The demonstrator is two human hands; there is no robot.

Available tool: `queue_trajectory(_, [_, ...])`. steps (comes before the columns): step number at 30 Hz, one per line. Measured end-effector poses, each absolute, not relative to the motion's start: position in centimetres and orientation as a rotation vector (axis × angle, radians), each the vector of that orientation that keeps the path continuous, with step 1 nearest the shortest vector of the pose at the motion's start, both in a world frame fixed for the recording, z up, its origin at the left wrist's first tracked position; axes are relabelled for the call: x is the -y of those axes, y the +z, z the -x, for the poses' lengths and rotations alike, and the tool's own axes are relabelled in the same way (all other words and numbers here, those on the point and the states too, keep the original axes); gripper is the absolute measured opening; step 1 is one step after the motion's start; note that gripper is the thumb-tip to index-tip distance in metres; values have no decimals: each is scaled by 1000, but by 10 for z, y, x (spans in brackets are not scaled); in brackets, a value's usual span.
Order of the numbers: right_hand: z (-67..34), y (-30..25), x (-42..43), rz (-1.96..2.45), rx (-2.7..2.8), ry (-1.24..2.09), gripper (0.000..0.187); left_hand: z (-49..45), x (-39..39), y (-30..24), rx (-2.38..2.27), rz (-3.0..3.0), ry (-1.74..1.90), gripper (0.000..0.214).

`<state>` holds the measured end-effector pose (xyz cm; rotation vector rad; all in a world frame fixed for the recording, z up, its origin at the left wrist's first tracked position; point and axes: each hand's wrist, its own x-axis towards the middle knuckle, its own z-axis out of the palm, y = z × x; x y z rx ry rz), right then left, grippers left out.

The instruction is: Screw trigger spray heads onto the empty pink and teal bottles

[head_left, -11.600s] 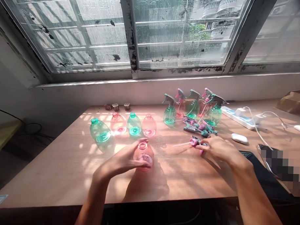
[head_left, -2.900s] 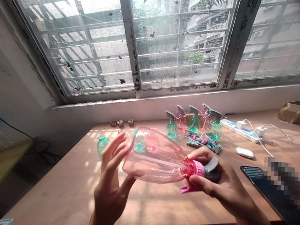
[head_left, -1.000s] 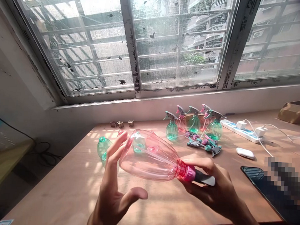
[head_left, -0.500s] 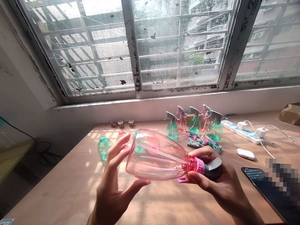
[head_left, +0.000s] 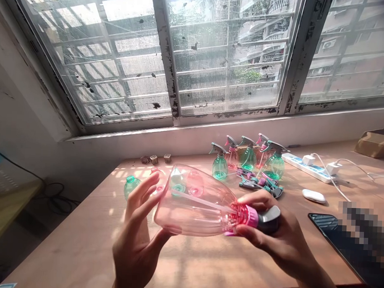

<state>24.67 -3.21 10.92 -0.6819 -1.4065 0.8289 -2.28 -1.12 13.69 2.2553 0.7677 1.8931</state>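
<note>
I hold a clear pink spray bottle (head_left: 193,203) sideways above the wooden table (head_left: 81,249), its base pointing left. My left hand (head_left: 138,238) cups the wide base, fingers and thumb around it. My right hand (head_left: 277,239) is closed on the grey and pink trigger head (head_left: 265,219) fitted at the bottle's neck. The dip tube runs inside the bottle.
Capless green and pink bottles (head_left: 130,186) stand behind my left hand. Several assembled spray bottles (head_left: 248,156) and loose trigger heads (head_left: 260,184) sit at the back. A power strip (head_left: 307,165), a white case (head_left: 313,195) and a dark tablet (head_left: 349,237) lie at the right.
The pink bottle was lifted off the table and the trigger head joined to its neck. In the last second my right hand has turned the head while the left kept the base.
</note>
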Motion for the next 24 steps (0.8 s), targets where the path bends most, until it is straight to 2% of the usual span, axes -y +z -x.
queue_trajectory(2, [-247,112,34,675,1287,1067,28,23,12,137,-734,-2314,1927,58])
queue_trajectory(4, [-248,113,35,680,1258,1095,28,23,12,137,-741,-2331,1902,61])
queue_trajectory(7, [-251,109,32,700,1391,754,27,24,12,135,-805,-2298,1814,67])
queue_trajectory(10, [-252,105,29,682,1592,354,39,25,10,132,-870,-2273,1747,74])
queue_trajectory(13, [-251,103,27,674,1737,96,45,24,8,129,-940,-2184,1719,61])
queue_trajectory(15, [-250,104,27,666,1776,65,46,23,7,128,-997,-2119,1736,49])
queue_trajectory(18, [-248,105,27,677,1701,243,40,22,7,130,-995,-2136,1725,47])
queue_trajectory(22, [-249,108,27,716,1459,759,27,23,9,133,-923,-2229,1721,57])
queue_trajectory(24, [-250,109,27,711,1383,918,23,23,9,134,-937,-2276,1745,58])
